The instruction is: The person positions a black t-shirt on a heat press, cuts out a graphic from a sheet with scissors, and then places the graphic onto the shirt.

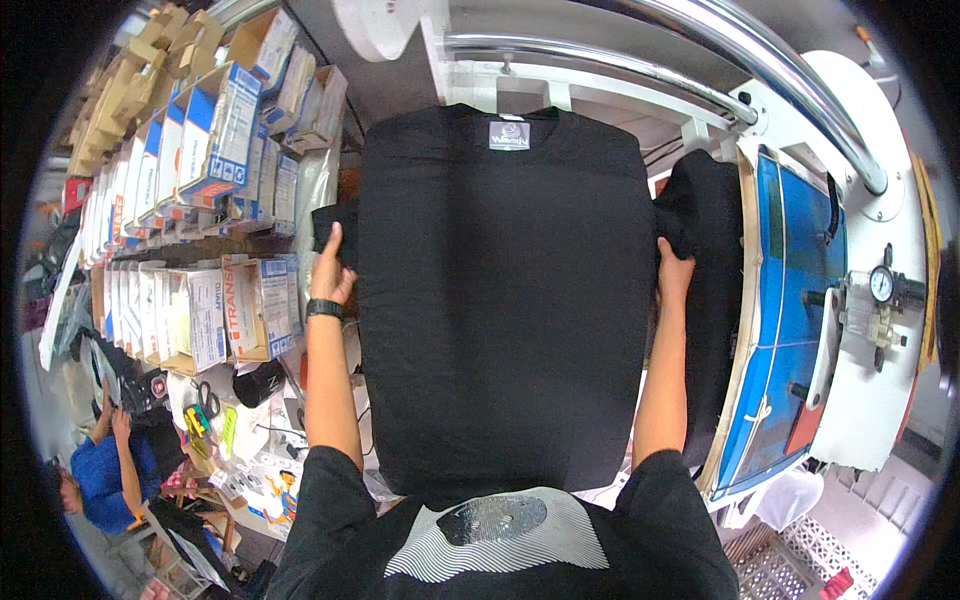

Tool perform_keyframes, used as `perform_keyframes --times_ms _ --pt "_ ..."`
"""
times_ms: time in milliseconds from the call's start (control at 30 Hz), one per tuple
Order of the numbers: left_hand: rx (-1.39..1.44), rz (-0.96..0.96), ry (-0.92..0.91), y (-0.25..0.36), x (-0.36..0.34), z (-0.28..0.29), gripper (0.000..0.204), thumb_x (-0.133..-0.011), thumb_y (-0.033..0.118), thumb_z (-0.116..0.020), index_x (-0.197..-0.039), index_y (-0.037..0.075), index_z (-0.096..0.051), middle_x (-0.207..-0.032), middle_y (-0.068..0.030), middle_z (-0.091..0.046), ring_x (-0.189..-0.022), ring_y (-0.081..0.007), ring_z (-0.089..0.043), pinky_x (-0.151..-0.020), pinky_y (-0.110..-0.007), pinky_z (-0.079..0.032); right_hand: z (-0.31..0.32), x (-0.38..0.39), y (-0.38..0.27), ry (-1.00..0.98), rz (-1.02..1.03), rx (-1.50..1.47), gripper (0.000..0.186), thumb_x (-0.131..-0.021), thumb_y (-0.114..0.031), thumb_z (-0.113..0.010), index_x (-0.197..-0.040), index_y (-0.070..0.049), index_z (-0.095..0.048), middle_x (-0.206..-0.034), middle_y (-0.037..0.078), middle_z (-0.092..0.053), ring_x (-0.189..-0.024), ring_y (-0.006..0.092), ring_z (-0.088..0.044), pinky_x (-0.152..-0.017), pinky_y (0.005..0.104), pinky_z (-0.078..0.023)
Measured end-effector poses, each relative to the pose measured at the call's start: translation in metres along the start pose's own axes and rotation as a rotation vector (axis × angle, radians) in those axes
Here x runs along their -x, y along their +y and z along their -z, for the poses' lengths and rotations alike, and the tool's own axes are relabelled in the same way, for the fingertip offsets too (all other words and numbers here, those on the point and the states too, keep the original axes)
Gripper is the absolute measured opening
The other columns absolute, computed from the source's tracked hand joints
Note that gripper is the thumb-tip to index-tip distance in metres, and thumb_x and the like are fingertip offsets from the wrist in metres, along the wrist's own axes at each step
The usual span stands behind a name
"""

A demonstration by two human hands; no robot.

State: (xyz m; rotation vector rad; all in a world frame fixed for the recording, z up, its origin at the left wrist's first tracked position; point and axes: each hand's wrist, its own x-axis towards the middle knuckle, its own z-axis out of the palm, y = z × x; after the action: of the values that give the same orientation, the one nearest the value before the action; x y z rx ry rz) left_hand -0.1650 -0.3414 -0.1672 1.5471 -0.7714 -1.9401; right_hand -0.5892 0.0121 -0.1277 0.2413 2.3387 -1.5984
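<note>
A black T-shirt (500, 290) lies stretched flat and smooth over a broad rectangular board in front of me, collar at the far end. A small grey label (509, 136) shows inside its neck. At the shirt's left edge, just below the short sleeve, my left hand (333, 275) is closed on the cloth, one digit pointing up along the sleeve. My right hand (674, 274) grips the opposite edge below the right sleeve, its fingertips partly hidden by the fabric. The board under the shirt is covered.
Chrome rails (600, 50) of a white machine cross behind the shirt. On the right are another black cloth (708, 310), a blue padded panel (785, 320) and a pressure gauge (881, 283). Shelved cardboard boxes (215, 130), scissors (207, 400) and a person in blue (115, 465) are left.
</note>
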Motion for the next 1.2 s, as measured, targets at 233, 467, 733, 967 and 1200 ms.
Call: perform_keyframes --times_ms 233,467,733,967,1200 --pt "-0.126 0.141 -0.216 -0.029 0.090 -0.010 0.058 -0.100 0.051 -0.051 -0.130 0.001 -0.060 -0.122 -0.0087 -0.067 -0.106 -0.0199 -0.064 -0.090 -0.032 -0.052 0.051 0.067 -0.005 -0.256 -0.171 0.364 0.068 -0.096 -0.055 -0.057 -0.116 0.010 -0.062 -0.113 0.019 -0.065 -0.099 0.0273 -0.065 -0.081 0.0355 -0.051" --pt "0.034 0.097 -0.321 -0.038 0.068 0.002 0.042 -0.104 0.033 -0.048 -0.126 0.001 -0.062 -0.119 -0.0094 -0.068 -0.102 -0.0208 -0.066 -0.087 -0.035 -0.054 0.023 0.044 0.021 -0.415 -0.142 -0.127 0.059 -0.104 -0.045 -0.047 -0.114 0.010 -0.065 -0.116 0.018 -0.068 -0.103 0.0243 -0.064 -0.095 0.0373 -0.044" --pt "0.010 0.060 -0.273 -0.033 0.058 -0.005 0.037 -0.103 0.028 -0.052 -0.122 0.000 -0.064 -0.113 -0.0089 -0.070 -0.093 -0.0200 -0.068 -0.079 -0.032 -0.055 0.026 0.039 0.035 -0.362 -0.115 0.150 0.057 -0.105 -0.043 -0.046 -0.118 0.010 -0.065 -0.115 0.015 -0.069 -0.103 0.0237 -0.064 -0.091 0.0354 -0.046" --pt "-0.154 0.045 -0.199 -0.030 0.073 -0.019 0.030 -0.104 0.018 -0.049 -0.118 -0.002 -0.066 -0.110 -0.0093 -0.070 -0.092 -0.0189 -0.067 -0.080 -0.031 -0.054 0.031 0.044 0.038 -0.347 -0.194 0.091 0.054 -0.104 -0.042 -0.049 -0.116 0.007 -0.068 -0.111 0.012 -0.071 -0.096 0.0229 -0.066 -0.086 0.0355 -0.049" --pt "-0.212 -0.025 -0.243 -0.040 0.059 -0.003 0.027 -0.100 0.017 -0.055 -0.116 -0.003 -0.067 -0.106 -0.0101 -0.071 -0.087 -0.0173 -0.067 -0.076 -0.030 -0.053 0.031 0.024 0.075 -0.497 -0.161 -0.064 0.039 -0.100 -0.031 -0.057 -0.110 0.004 -0.071 -0.103 0.010 -0.072 -0.084 0.0205 -0.067 -0.073 0.0334 -0.051"
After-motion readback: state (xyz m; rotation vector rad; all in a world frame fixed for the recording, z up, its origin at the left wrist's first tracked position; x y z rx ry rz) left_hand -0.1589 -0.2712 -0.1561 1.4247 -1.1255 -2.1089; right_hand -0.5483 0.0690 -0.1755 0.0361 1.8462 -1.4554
